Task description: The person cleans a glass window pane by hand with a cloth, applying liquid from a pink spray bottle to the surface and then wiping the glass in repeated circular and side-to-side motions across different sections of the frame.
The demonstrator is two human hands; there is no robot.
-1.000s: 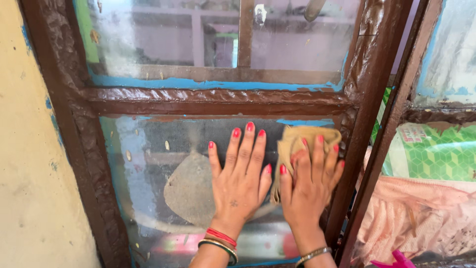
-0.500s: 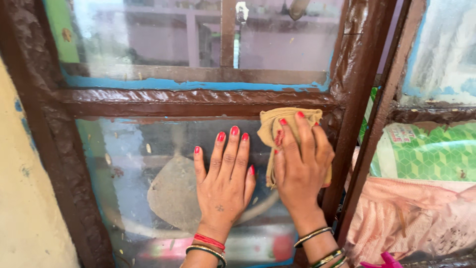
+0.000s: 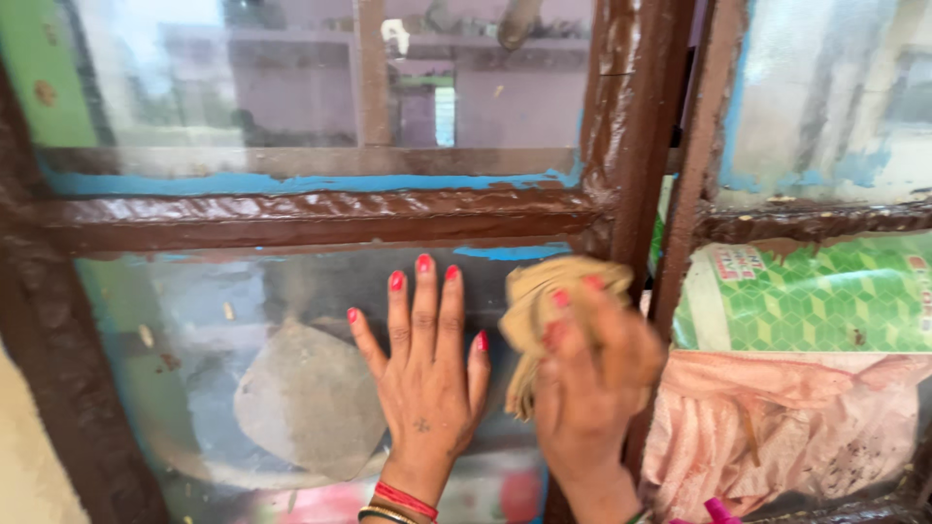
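My left hand (image 3: 422, 374) lies flat on the lower glass pane (image 3: 194, 340) of a brown-framed window, fingers spread and pointing up. Right beside it my right hand (image 3: 592, 378) presses a crumpled tan cloth (image 3: 539, 296) against the pane's right side, close to the brown upright of the frame (image 3: 631, 126). The right hand is blurred by motion. Both wrists wear bangles. The glass is smeared, with blue paint along its edges.
A brown crossbar (image 3: 291, 218) divides the lower pane from the upper pane (image 3: 243, 87). To the right, a second window leaf (image 3: 806, 218) shows a green patterned bag (image 3: 825, 301) and pink fabric (image 3: 777, 417) behind it. A grey rounded shape (image 3: 306, 398) shows through the lower glass.
My right hand with the cloth went up to the pane's top right corner, then came down a little. The view has shifted to the right. My left hand stays flat on the glass.
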